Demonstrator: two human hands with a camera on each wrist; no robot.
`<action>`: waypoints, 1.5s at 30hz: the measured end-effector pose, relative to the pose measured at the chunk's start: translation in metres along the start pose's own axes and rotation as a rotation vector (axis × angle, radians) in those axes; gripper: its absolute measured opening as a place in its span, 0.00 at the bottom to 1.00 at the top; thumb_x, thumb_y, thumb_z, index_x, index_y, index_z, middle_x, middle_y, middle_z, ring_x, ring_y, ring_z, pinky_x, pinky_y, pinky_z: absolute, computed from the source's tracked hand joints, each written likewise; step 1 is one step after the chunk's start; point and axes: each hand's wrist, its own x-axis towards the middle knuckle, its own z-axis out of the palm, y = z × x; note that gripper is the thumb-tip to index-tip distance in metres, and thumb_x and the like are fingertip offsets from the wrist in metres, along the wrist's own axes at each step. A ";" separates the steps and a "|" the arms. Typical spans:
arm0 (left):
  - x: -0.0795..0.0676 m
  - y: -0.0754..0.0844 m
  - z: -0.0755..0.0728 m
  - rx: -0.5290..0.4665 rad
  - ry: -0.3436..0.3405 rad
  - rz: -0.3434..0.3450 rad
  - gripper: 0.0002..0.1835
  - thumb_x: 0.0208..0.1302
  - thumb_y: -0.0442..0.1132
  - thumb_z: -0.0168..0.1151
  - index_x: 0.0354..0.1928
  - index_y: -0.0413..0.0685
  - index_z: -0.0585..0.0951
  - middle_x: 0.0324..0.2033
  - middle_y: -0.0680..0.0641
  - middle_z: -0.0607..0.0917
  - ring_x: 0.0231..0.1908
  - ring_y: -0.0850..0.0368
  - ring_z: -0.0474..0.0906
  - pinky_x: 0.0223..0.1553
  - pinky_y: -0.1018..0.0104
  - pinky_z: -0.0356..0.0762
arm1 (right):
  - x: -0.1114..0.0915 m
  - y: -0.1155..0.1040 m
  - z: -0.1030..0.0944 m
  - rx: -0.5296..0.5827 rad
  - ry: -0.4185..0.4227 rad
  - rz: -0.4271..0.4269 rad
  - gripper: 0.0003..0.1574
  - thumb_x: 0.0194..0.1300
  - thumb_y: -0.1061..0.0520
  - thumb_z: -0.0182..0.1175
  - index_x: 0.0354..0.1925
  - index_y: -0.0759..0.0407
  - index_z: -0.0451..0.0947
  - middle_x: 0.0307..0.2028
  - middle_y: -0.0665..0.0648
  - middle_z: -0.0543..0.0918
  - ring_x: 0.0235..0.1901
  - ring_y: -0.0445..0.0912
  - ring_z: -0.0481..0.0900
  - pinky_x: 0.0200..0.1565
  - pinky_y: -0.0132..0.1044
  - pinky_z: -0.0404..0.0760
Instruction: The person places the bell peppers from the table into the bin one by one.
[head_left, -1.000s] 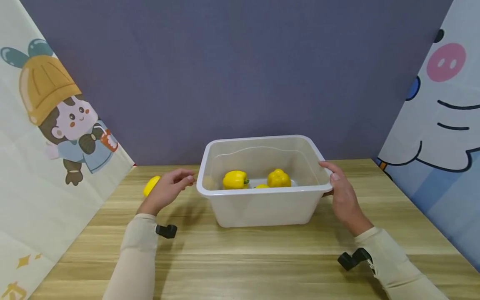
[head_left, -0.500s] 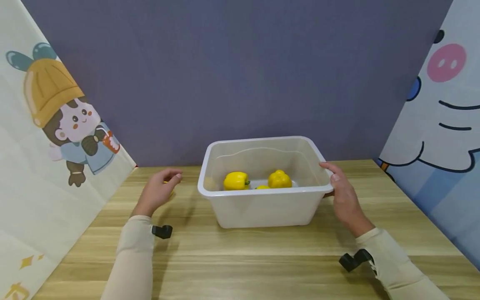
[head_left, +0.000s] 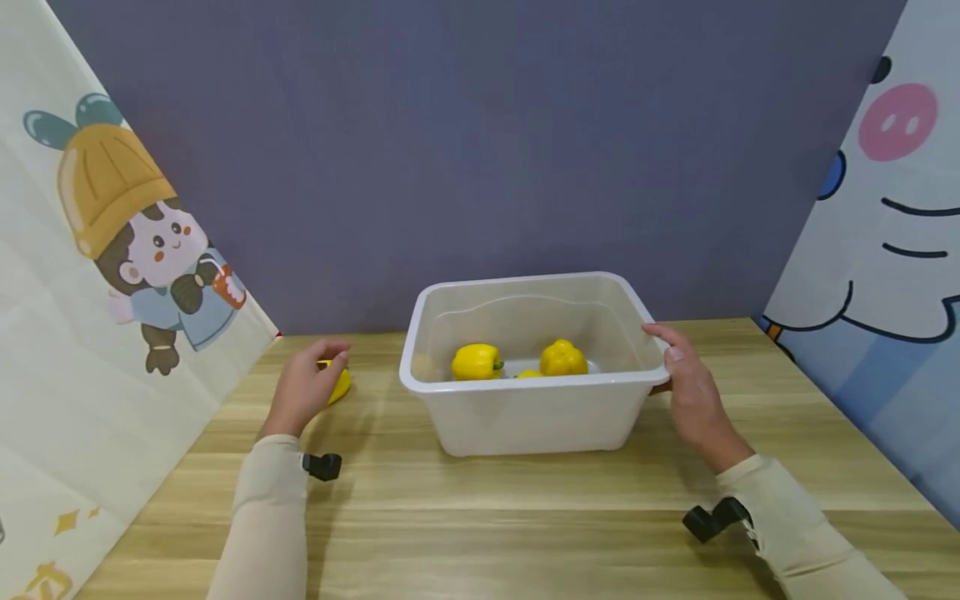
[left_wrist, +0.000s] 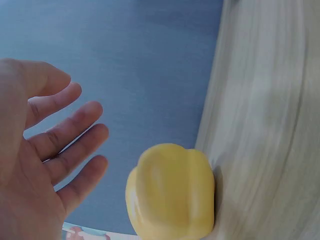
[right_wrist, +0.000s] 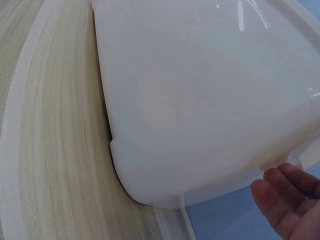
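Observation:
A yellow bell pepper [head_left: 341, 387] lies on the table left of the bin, partly hidden behind my left hand [head_left: 300, 388]. That hand hovers over it with fingers loosely bent and apart; the left wrist view shows a gap between the fingers [left_wrist: 75, 145] and the pepper [left_wrist: 172, 192]. My right hand [head_left: 697, 404] grips the right rim of a white plastic bin [head_left: 532, 417], fingers [right_wrist: 282, 192] tucked beneath the lip. Inside the bin sit a yellow pepper [head_left: 476, 362] with a green stem, another yellow pepper [head_left: 563, 358], and a yellow sliver of a third item [head_left: 528, 374].
The wood-grain table [head_left: 480, 533] runs back to a dark grey-blue panel [head_left: 480, 150]. Cartoon-printed sheets stand at the left [head_left: 45, 350] and right [head_left: 922, 350]. Each sleeve carries a black wrist camera, such as the left camera [head_left: 322, 467].
My left hand has moved left, away from the bin's left rim to above the loose pepper. The right hand keeps its grip on the bin, and the head view has shifted slightly.

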 end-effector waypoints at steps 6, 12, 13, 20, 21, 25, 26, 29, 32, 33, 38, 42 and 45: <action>0.000 -0.007 0.004 0.025 -0.008 -0.040 0.17 0.74 0.43 0.58 0.57 0.42 0.82 0.57 0.37 0.80 0.62 0.37 0.71 0.63 0.39 0.65 | -0.002 0.001 -0.002 -0.032 0.001 0.001 0.30 0.82 0.53 0.29 0.70 0.65 0.65 0.47 0.55 0.75 0.35 0.40 0.76 0.31 0.30 0.78; -0.002 -0.013 -0.002 0.073 -0.026 -0.045 0.17 0.74 0.42 0.57 0.57 0.40 0.81 0.58 0.35 0.78 0.62 0.34 0.69 0.62 0.37 0.64 | -0.002 0.002 -0.004 -0.049 -0.005 -0.002 0.30 0.82 0.52 0.29 0.70 0.64 0.64 0.48 0.58 0.75 0.34 0.40 0.77 0.31 0.31 0.79; -0.002 -0.014 -0.002 0.079 -0.030 -0.046 0.17 0.74 0.42 0.57 0.57 0.40 0.81 0.58 0.34 0.78 0.62 0.34 0.69 0.62 0.36 0.64 | -0.001 0.001 -0.003 -0.045 -0.002 0.000 0.30 0.82 0.52 0.29 0.70 0.64 0.64 0.48 0.57 0.75 0.34 0.40 0.77 0.31 0.31 0.78; -0.003 -0.022 -0.002 0.092 -0.073 -0.058 0.18 0.72 0.41 0.59 0.58 0.38 0.80 0.60 0.31 0.74 0.64 0.29 0.62 0.63 0.33 0.59 | -0.001 0.000 -0.002 -0.017 0.013 0.005 0.30 0.82 0.53 0.29 0.69 0.65 0.65 0.47 0.54 0.75 0.35 0.40 0.76 0.30 0.31 0.78; -0.003 -0.023 -0.001 0.091 -0.080 -0.063 0.19 0.72 0.41 0.59 0.58 0.37 0.80 0.61 0.30 0.73 0.65 0.28 0.60 0.63 0.33 0.57 | -0.001 0.000 -0.002 -0.014 0.012 0.005 0.30 0.82 0.53 0.29 0.69 0.65 0.65 0.47 0.54 0.75 0.35 0.40 0.76 0.30 0.31 0.78; -0.006 -0.026 -0.003 0.092 -0.097 -0.094 0.19 0.72 0.41 0.58 0.58 0.36 0.79 0.64 0.29 0.69 0.67 0.27 0.56 0.64 0.32 0.55 | -0.001 0.000 0.000 0.001 0.007 0.003 0.30 0.82 0.54 0.30 0.69 0.66 0.65 0.48 0.52 0.76 0.35 0.39 0.76 0.30 0.31 0.78; -0.007 -0.027 -0.004 0.095 -0.101 -0.099 0.20 0.72 0.41 0.58 0.58 0.36 0.79 0.64 0.29 0.68 0.67 0.26 0.55 0.64 0.31 0.55 | 0.000 0.000 0.000 0.001 0.006 0.001 0.30 0.82 0.54 0.30 0.69 0.66 0.65 0.47 0.53 0.76 0.35 0.40 0.76 0.30 0.31 0.78; -0.008 -0.028 -0.005 0.105 -0.109 -0.115 0.21 0.73 0.42 0.57 0.60 0.36 0.78 0.66 0.28 0.66 0.66 0.25 0.54 0.63 0.30 0.55 | 0.000 0.000 0.000 -0.005 0.004 -0.005 0.29 0.82 0.54 0.31 0.69 0.66 0.66 0.48 0.53 0.76 0.34 0.40 0.76 0.30 0.32 0.78; -0.008 -0.030 -0.006 0.106 -0.113 -0.124 0.22 0.73 0.43 0.57 0.62 0.36 0.77 0.67 0.28 0.64 0.66 0.24 0.53 0.63 0.30 0.56 | 0.000 0.000 0.000 -0.004 0.003 -0.008 0.29 0.82 0.54 0.31 0.69 0.65 0.66 0.48 0.55 0.76 0.34 0.40 0.76 0.30 0.32 0.79; -0.008 -0.031 -0.006 0.108 -0.110 -0.129 0.22 0.73 0.43 0.57 0.62 0.35 0.77 0.67 0.28 0.64 0.66 0.24 0.53 0.63 0.30 0.56 | 0.000 -0.001 0.000 -0.002 0.002 -0.009 0.29 0.82 0.54 0.31 0.69 0.65 0.66 0.48 0.54 0.76 0.34 0.40 0.76 0.30 0.32 0.79; -0.008 -0.036 -0.006 0.122 -0.098 -0.156 0.25 0.73 0.43 0.57 0.63 0.32 0.74 0.66 0.26 0.64 0.66 0.25 0.55 0.64 0.32 0.56 | 0.001 0.000 0.000 -0.005 0.001 -0.012 0.29 0.82 0.55 0.31 0.68 0.66 0.66 0.50 0.54 0.75 0.35 0.39 0.76 0.30 0.32 0.78; -0.008 -0.038 -0.008 0.106 -0.117 -0.181 0.27 0.74 0.45 0.56 0.65 0.31 0.71 0.66 0.25 0.62 0.66 0.27 0.56 0.64 0.32 0.56 | 0.001 -0.001 -0.001 -0.022 -0.013 -0.009 0.29 0.81 0.55 0.31 0.69 0.66 0.65 0.53 0.59 0.75 0.37 0.38 0.76 0.30 0.32 0.78; -0.008 -0.037 -0.009 0.080 -0.140 -0.200 0.28 0.75 0.47 0.55 0.66 0.32 0.70 0.68 0.25 0.60 0.67 0.27 0.55 0.65 0.32 0.56 | 0.002 -0.003 -0.004 -0.068 -0.038 0.001 0.29 0.82 0.54 0.31 0.70 0.64 0.65 0.55 0.64 0.74 0.37 0.37 0.76 0.32 0.30 0.79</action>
